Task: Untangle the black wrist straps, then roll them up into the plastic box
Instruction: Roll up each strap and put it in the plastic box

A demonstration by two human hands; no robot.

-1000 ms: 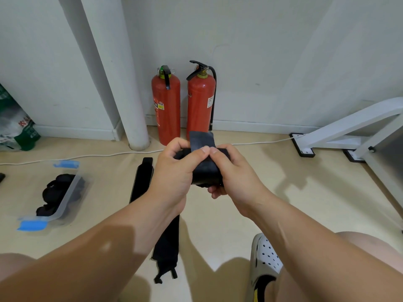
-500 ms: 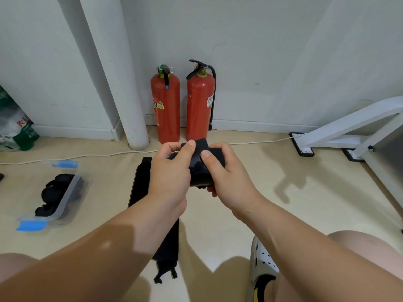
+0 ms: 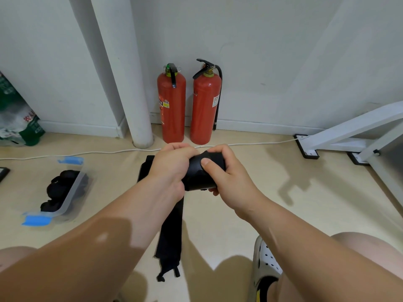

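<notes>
Now strap roll [image 3: 197, 174] wound tighter vs before.

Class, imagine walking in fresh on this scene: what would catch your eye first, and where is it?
At the centre, the left hand and right hand grip a rolled black strap. Just behind, two red fire extinguishers stand against the wall. At left, a clear plastic box with dark rolls sits on the floor.

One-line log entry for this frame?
phase: rolling | left grip: holds strap roll | right grip: holds same roll | loose strap: flat on floor | plastic box: rolled straps inside
</notes>
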